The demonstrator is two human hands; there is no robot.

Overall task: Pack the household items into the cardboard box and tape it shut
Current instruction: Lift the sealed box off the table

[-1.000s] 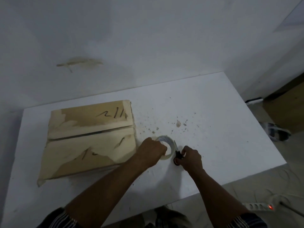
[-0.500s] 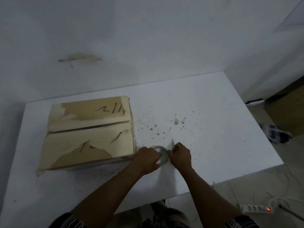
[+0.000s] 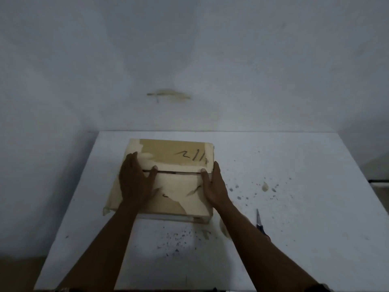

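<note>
— Where was your left hand [image 3: 136,182] just then?

— Flat on the left side of the cardboard box [image 3: 179,152], fingers spread and pressing down, thumb lying along the seam [image 3: 179,172] between the two top flaps. I judge I was holding the flaps level so tape could go over the gap.

— And the box itself?

— Closed, sitting on the white table [image 3: 294,207] left of centre, towards the back wall. Whatever was inside could not be seen.

— Your right hand [image 3: 212,186]?

— On the box's right edge, fingers together and laid against the side, thumb resting on top beside the seam's end. It held nothing; it braced the box, I think.

— Was it taped yet?

— Pale patches of old tape showed on the flaps, but the seam looked like a dark open line, so I'd say sealing was not finished.

— What lay further right?

— The scissors [image 3: 259,223] on the table near my right forearm, blades pointing away. The tabletop was speckled with dark spots; the wall [image 3: 189,60] behind was plain, with one brownish smear [image 3: 168,95].
</note>
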